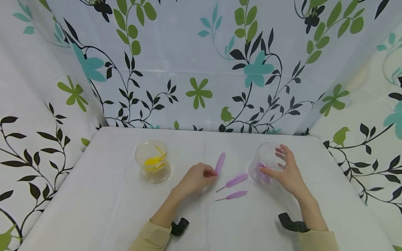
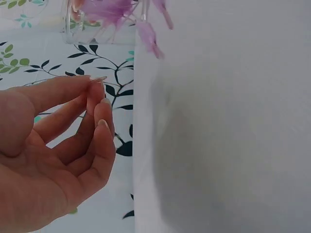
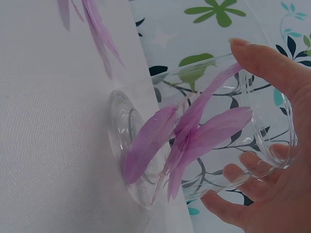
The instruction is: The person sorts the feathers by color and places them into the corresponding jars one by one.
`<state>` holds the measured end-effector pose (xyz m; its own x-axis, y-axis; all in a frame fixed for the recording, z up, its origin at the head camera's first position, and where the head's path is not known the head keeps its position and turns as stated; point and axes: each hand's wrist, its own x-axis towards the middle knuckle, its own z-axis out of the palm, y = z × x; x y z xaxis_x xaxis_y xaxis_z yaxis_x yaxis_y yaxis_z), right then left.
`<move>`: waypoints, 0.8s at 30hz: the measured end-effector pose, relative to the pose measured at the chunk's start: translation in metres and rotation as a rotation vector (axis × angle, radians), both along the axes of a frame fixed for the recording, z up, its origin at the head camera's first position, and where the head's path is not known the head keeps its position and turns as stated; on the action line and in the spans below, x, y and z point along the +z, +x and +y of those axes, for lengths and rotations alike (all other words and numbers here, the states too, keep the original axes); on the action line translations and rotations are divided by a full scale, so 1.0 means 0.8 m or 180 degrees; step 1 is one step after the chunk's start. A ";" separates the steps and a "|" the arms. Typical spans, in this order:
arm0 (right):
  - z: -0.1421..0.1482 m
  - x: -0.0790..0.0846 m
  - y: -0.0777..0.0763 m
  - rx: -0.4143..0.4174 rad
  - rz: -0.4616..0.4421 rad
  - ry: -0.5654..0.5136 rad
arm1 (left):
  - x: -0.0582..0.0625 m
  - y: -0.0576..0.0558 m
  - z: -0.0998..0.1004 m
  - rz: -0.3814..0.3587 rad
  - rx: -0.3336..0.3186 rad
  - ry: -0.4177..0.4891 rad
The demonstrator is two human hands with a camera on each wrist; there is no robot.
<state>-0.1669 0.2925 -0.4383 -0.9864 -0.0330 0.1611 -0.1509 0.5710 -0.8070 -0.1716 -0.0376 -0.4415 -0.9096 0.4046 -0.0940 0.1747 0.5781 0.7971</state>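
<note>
My left hand (image 1: 197, 178) pinches the lower end of a purple feather (image 1: 220, 164) between thumb and fingertips. In the left wrist view the thumb and index tips of that hand (image 2: 63, 141) meet, and the feather is hard to make out. My right hand (image 1: 290, 176) grips a clear jar (image 1: 258, 174) near its rim, thumb on one side and fingers on the other. Inside, several purple feathers (image 3: 194, 126) lie crossed. Two more purple feathers, an upper one (image 1: 236, 180) and a lower one (image 1: 237, 195), lie on the table between the hands.
A second clear jar (image 1: 161, 176) holding yellow feathers (image 1: 154, 161) stands to the left. Under everything is a white-covered table (image 1: 110, 209), with a leaf-patterned curtain (image 1: 176, 52) behind and at both sides. Black wrist straps (image 1: 293, 225) show near the cuffs.
</note>
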 end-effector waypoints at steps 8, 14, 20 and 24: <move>0.002 -0.003 0.002 -0.0036 -0.0015 0.0002 | 0.031 -0.013 0.040 0.0016 -0.0210 0.0082; 0.000 -0.002 0.003 -0.0024 -0.0023 -0.0034 | 0.054 -0.025 0.072 0.0072 -0.0344 0.0104; -0.001 -0.001 0.002 -0.0016 -0.0021 0.0000 | 0.068 -0.037 0.098 0.0218 -0.0372 0.0104; -0.002 0.000 0.002 -0.0011 -0.0013 0.0004 | 0.077 -0.041 0.112 0.0401 -0.0287 0.0101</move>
